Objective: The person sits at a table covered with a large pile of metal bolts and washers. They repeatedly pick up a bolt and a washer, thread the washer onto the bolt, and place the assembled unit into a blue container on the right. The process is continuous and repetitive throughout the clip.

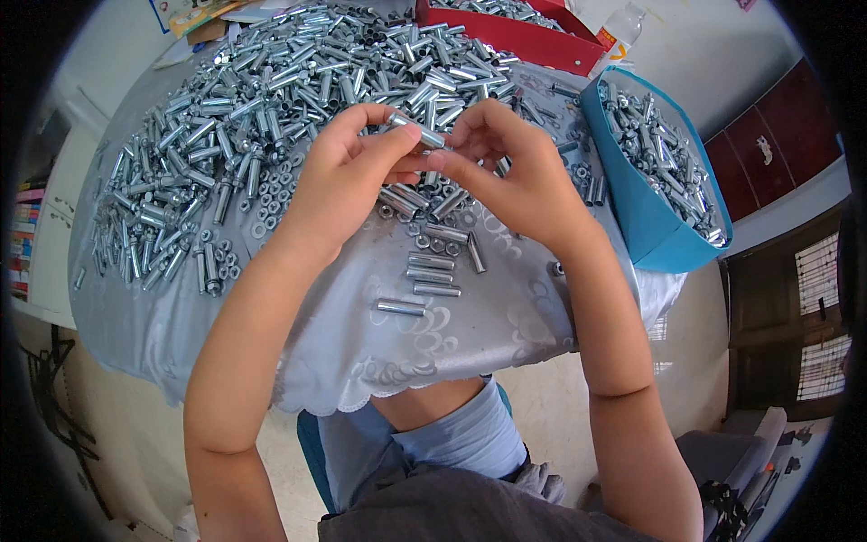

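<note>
Between the thumb and fingers of my left hand (pixel 348 176) is a shiny metal sleeve (pixel 417 131), held above the table and tilted down to the right. My right hand (pixel 515 176) is closed at the sleeve's right end, thumb against curled fingers; whatever it pinches there is hidden. Below the hands, several loose sleeves (pixel 401 308) lie on the silvery tablecloth (pixel 334 334). A few nuts (pixel 437 245) sit close by them. Behind both hands spreads a big heap of sleeves and bolts (pixel 316 77).
At the right edge stands a blue bin (pixel 646 221) full of assembled bolts. A red box (pixel 515 38) with more metal parts is at the back, beside a clear plastic bottle (pixel 621 34). More nuts (pixel 271 194) lie scattered left of centre. The scalloped cloth edge hangs over my lap.
</note>
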### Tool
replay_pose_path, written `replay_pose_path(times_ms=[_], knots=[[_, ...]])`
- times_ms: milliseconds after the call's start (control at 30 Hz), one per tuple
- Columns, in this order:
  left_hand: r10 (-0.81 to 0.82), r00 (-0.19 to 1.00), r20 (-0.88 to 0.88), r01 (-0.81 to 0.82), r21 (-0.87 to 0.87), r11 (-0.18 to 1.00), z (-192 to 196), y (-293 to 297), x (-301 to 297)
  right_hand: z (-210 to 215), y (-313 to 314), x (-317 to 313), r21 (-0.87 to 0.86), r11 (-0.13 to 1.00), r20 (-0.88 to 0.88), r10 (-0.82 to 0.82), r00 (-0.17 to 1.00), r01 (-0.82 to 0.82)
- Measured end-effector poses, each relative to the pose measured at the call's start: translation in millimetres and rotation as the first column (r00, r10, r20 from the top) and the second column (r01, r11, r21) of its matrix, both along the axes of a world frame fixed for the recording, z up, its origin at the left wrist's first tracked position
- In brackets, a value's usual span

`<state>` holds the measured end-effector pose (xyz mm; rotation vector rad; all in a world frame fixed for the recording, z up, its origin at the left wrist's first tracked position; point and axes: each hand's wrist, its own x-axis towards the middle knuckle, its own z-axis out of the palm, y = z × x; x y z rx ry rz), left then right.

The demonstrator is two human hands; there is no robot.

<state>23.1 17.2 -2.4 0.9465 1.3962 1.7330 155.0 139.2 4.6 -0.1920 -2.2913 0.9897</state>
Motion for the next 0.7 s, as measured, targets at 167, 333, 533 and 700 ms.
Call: replay_pose_path(times_ms=[167,333,533,700], knots=[[-0.028,0.997,-0.065,0.025,-0.036,0.999,-1,1,-1,4,0,3,0.056,0.997,0.049,-0.052,0.997,0.049],[-0.126,0.988,-0.090,0.121,-0.055,0.991,2,-2,-1,4,-1,4,0.050,0.999,0.053,0.008,0.999,-0.010],[-0.201,0.958,-0.206,0.162,-0.191,0.968,5,-4,2,6,-5,6,0.025,0.994,0.005,0.107,0.994,-0.107],[-0.222,0.960,-0.169,0.186,-0.202,0.961,7,-6,3,16,-2,13,0.088,0.988,0.041,0.126,0.991,-0.129]])
